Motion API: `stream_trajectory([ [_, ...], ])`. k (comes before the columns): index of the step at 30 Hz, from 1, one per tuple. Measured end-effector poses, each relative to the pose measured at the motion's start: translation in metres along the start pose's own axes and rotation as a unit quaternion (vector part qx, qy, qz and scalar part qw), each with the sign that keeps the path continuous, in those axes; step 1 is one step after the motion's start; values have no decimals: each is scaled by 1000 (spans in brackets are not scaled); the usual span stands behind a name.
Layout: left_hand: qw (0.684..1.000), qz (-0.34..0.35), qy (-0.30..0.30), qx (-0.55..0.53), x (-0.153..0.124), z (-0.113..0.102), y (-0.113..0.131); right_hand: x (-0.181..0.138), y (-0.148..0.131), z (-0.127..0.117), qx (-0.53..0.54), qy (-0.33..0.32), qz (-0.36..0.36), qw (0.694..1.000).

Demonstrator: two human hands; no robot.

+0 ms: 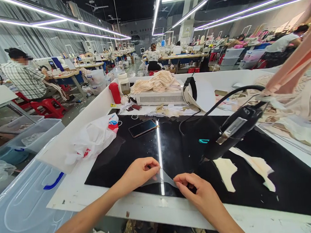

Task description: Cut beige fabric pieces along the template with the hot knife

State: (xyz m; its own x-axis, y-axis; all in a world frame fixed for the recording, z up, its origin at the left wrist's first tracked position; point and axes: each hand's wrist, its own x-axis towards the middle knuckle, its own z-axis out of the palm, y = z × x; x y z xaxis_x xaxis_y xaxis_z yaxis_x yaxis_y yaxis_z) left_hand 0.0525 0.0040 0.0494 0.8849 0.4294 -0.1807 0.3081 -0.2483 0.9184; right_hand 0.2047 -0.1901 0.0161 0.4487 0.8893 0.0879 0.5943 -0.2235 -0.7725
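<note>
My left hand [140,172] and my right hand [194,191] both pinch a thin clear plastic film piece [163,178] over the glossy black mat [173,149] near the table's front edge. The left fingers grip its left end, the right fingers its right end. A black hand-held electric tool [232,130] with a cable lies tilted on the mat just beyond my right hand. Two cream fabric cut pieces [227,171] lie on the mat to the right.
A smartphone [142,127] and a white plastic bag [93,138] sit to the left on the mat's edge. A white box [161,97] with stacked cream fabric stands behind. Cream lace fabric [296,110] piles at right. Clear bins [26,132] stand left. Other people sew at far tables.
</note>
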Motion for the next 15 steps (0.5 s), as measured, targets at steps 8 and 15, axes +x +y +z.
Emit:
stream_trajectory([
  [8, 956, 72, 76, 276, 23, 6, 6, 5, 0, 9, -100, 69, -40, 992],
  [15, 948, 66, 72, 303, 45, 14, -3, 13, 18, 15, -227, 131, -81, 962],
])
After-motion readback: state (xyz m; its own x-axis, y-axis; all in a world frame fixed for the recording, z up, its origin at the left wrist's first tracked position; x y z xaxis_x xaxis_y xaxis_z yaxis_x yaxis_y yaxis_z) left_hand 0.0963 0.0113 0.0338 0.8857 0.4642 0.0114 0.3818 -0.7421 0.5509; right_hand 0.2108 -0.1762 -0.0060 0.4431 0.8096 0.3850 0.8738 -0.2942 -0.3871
